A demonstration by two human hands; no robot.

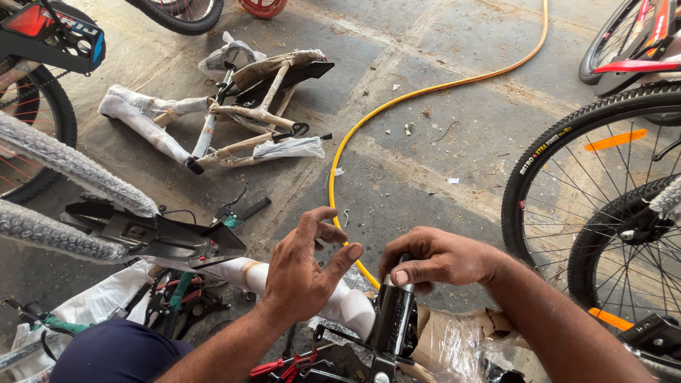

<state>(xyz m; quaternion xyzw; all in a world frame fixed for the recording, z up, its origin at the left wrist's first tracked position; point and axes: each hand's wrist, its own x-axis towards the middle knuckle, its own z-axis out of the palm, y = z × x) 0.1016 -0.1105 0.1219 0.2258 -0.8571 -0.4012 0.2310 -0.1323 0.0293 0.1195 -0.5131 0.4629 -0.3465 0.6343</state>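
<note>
Right hand is closed over the top of the black head tube on the wrapped bike frame at bottom centre. Left hand hovers open just beside it. I'd press straight down and brace the frame so nothing tilts.

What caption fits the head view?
Right hand grips the top of a black bike tube; left hand open beside it.

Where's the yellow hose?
In the head view, the yellow hose snakes across the concrete floor from the top right, curving down to disappear behind the left hand.
</note>
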